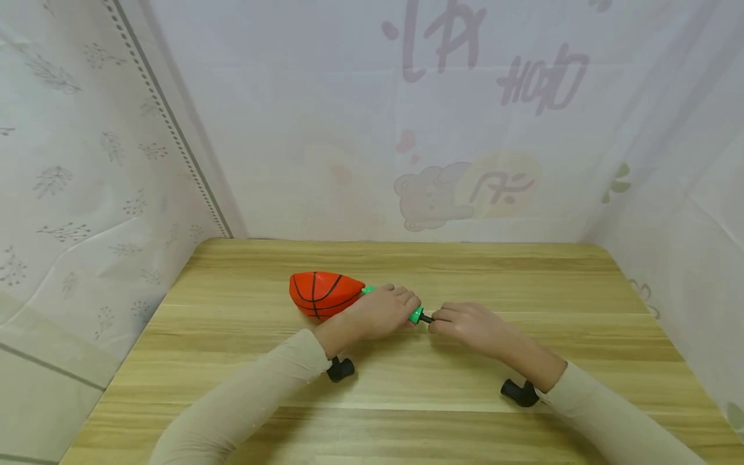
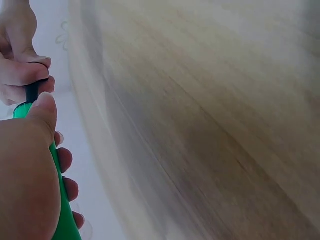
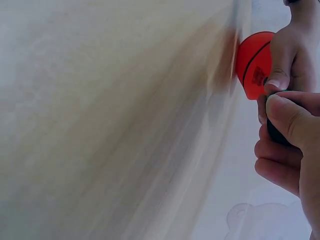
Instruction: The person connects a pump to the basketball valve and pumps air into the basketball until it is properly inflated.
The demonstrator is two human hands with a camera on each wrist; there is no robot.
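The left hand (image 1: pixel 380 312) grips the green pump (image 1: pixel 416 315), whose long axis points toward the right hand (image 1: pixel 469 327), gripping its black handle (image 3: pixel 276 133).

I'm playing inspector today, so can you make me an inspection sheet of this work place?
Surface: wooden table with streaky grain.
Job's things: red ball, caved-in; green pump reaching its edge, but I can't tell if the tip is inside.
Clutter: nothing seen, apart from a black gadget by the left wrist and another by the right.
Grip: left hand wraps the pump; right hand pinches its black handle.
Cables: nothing seen.
Surroundings: pale sheets with printed pictures.
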